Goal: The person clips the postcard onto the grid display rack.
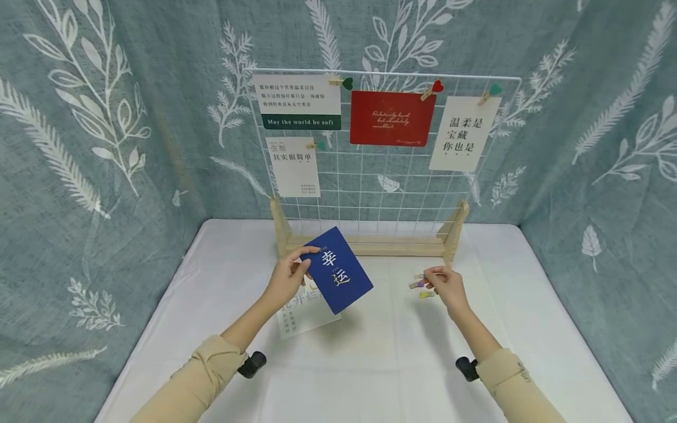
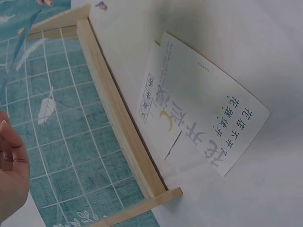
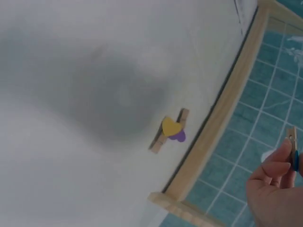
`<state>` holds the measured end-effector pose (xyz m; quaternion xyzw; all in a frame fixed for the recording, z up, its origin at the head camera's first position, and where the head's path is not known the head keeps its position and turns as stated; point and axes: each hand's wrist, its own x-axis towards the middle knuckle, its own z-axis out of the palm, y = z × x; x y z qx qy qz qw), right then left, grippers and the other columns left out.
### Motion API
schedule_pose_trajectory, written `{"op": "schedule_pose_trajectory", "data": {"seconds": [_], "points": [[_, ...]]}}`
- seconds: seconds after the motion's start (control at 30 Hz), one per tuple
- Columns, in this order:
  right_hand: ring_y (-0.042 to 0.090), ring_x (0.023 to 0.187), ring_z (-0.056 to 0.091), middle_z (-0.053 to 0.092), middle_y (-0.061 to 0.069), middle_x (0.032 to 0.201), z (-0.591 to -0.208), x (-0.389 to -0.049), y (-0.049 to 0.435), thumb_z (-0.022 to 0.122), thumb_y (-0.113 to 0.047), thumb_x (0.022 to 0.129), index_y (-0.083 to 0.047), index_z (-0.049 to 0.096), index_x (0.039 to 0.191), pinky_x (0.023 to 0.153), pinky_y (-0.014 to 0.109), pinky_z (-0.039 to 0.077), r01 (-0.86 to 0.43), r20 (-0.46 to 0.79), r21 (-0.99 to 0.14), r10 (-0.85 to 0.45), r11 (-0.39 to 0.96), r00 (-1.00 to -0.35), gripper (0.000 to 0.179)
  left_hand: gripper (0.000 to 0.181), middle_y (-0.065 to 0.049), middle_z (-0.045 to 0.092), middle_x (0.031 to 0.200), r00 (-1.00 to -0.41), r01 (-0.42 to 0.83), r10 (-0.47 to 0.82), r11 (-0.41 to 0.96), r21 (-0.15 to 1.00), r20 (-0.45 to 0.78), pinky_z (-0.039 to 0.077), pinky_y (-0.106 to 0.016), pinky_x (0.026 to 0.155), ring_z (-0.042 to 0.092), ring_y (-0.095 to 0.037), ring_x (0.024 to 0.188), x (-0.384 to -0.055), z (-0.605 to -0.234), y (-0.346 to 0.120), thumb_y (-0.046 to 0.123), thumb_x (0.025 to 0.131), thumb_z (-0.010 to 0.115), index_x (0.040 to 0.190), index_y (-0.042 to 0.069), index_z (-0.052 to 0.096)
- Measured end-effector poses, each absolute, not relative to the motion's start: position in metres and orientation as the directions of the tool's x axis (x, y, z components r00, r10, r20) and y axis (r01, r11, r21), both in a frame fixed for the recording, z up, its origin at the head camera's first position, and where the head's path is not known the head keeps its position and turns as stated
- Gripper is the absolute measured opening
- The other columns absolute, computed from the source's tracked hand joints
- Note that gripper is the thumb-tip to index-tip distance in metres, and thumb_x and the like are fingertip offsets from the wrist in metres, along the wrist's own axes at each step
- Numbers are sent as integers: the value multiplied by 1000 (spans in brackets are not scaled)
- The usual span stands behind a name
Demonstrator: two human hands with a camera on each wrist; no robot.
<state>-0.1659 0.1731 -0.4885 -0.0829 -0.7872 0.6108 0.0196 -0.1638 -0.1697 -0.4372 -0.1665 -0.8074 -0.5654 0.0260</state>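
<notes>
My left hand point(image 1: 288, 276) pinches a dark blue card point(image 1: 338, 273) by its left edge, thumb and fingers on either side. The card is tilted and bears large white and gold characters. It hangs above a white card point(image 1: 307, 317) lying on the table. In the left wrist view the same hand point(image 2: 12, 175) shows only partly at the edge. My right hand point(image 1: 446, 288) pinches a small wooden clothespin point(image 3: 291, 137) with a blue decoration. Below it on the table lie a clothespin with a purple heart point(image 3: 178, 136) and one with a yellow heart point(image 3: 171, 126).
A white wire grid point(image 1: 381, 182) stands on a wooden base point(image 1: 370, 245) at the table's back. Clothespins hold a green-and-white card point(image 1: 298, 101), a red card point(image 1: 391, 117) and two white cards, left point(image 1: 292, 176) and right point(image 1: 462, 132). Patterned curtains point(image 1: 106, 176) surround the table.
</notes>
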Motion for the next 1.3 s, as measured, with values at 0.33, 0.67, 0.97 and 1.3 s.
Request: {"op": "schedule_pose_trajectory", "data": {"seconds": [0.33, 0.67, 0.97, 1.3], "points": [[0, 67, 60, 68, -13, 74, -485, -129, 188, 56, -6, 93, 11, 57, 109, 63, 19, 47, 127, -96, -943, 113, 308, -989, 24, 28, -27, 57, 109, -945, 304, 219, 309, 901, 244, 45, -19, 51, 45, -5, 50, -153, -436, -175, 4, 99, 41, 122, -3, 55], [-2, 68, 59, 67, -14, 75, -485, -113, 188, 56, -6, 93, 13, 57, 106, 61, 19, 48, 36, -13, -954, 82, 298, -997, 23, 26, -23, 51, 116, -956, 270, 189, 282, 921, 222, 45, -20, 55, 48, -5, 62, -153, -440, -172, 6, 99, 43, 121, -3, 54], [-3, 70, 59, 63, -21, 74, -481, -109, 190, 56, -5, 93, 13, 57, 106, 62, 18, 47, -9, 29, -948, 58, 318, -998, 22, 36, -22, 46, 125, -960, 255, 194, 292, 922, 204, 48, -16, 64, 61, -22, 83, -163, -432, -160, -1, 87, 63, 121, -2, 52], [-1, 72, 60, 68, -11, 82, -476, -107, 187, 57, -7, 93, 11, 58, 106, 63, 21, 49, -32, 34, -939, -1, 342, -999, 22, 43, -27, 48, 126, -938, 320, 211, 219, 922, 275, 53, -21, 69, 64, -36, 90, -173, -416, -148, -8, 88, 57, 128, -3, 42]]}}
